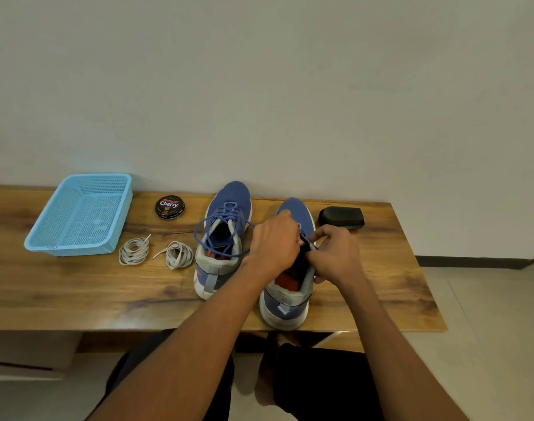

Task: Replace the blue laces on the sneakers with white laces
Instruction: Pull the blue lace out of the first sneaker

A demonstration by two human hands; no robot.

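Both hands, left hand point(273, 241) and right hand point(335, 253), pinch the blue lace point(305, 240) over the right sneaker point(285, 302), probably unthreading it. Next, pull it free; white laces point(177, 255) wait left of the fingers.

Wooden table point(381, 284), blue basket point(78, 215), polish tin point(169, 207), white laces point(134, 251), sneakers point(221, 238), black brush point(341, 218)

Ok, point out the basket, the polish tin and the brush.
basket point(40, 240): head view, on its near rim.
polish tin point(169, 207): head view, middle of its lid.
brush point(341, 217): head view, on its black top.
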